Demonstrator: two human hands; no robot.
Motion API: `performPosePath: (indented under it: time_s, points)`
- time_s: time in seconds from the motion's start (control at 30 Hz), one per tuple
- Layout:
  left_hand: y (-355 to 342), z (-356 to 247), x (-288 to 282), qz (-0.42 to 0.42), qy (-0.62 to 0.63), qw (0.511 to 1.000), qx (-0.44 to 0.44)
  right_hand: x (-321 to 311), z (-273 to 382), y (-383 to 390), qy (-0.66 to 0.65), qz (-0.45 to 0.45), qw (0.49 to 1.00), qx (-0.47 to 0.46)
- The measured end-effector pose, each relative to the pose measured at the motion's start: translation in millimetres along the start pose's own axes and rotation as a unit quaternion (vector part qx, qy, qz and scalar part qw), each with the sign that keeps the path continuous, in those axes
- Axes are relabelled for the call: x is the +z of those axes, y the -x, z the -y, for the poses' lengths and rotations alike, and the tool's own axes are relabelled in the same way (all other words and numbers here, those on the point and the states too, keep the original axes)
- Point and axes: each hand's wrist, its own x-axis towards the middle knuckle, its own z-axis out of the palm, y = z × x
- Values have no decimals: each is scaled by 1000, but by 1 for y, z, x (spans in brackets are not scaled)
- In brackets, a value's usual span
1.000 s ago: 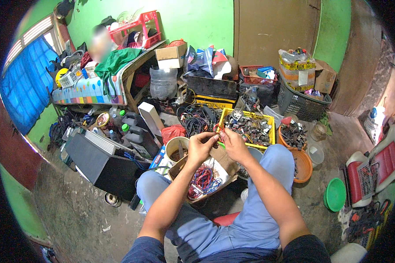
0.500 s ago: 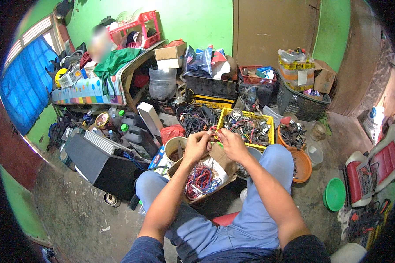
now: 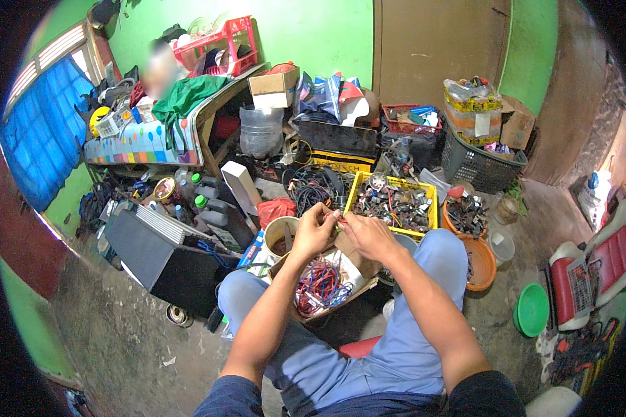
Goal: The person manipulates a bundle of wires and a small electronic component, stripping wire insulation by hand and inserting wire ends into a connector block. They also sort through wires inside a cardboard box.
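Note:
My left hand (image 3: pixel 314 231) and my right hand (image 3: pixel 368 238) meet above a cardboard box (image 3: pixel 360 256), fingers pinched close together. Between the fingertips shows a small bit of red wire (image 3: pixel 341 219); most of it is hidden by the fingers. Inside the box below lies a tangle of red, blue and white wires (image 3: pixel 321 285). Just beyond my right hand is a yellow crate (image 3: pixel 435 208) full of small electrical parts. A white bucket (image 3: pixel 271 228) stands beside my left hand.
Orange bowls (image 3: pixel 485 264) of parts stand beyond my right knee, with a green bowl (image 3: pixel 531 310) farther right. Left are a black box-shaped case (image 3: pixel 146 243) and dark jugs with green caps (image 3: pixel 219 217). Black cables (image 3: pixel 309 187) lie behind the crate; a grey basket (image 3: pixel 476 167) is back right.
My hands have drawn slightly closer together, and my right fingers have curled in over the wire. Red loops that showed above the fingertips are now mostly covered.

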Motion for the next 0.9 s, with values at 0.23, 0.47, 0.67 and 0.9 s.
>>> performPosePath:
  time_s: [0.23,0.47,0.67,0.9]
  points:
    - [0,-5,-2,-38,-16,999,25,-2,4,-2,-51,38,998,-2]
    - [-2,-9,-10,17,84,994,-73,-2,2,-3,-21,51,998,15]
    - [1,-13,-1,29,131,991,-10,6,-10,-1,-87,-3,996,0]
    - [-4,-4,-8,92,128,985,66,5,-9,-2,-285,2,958,12]
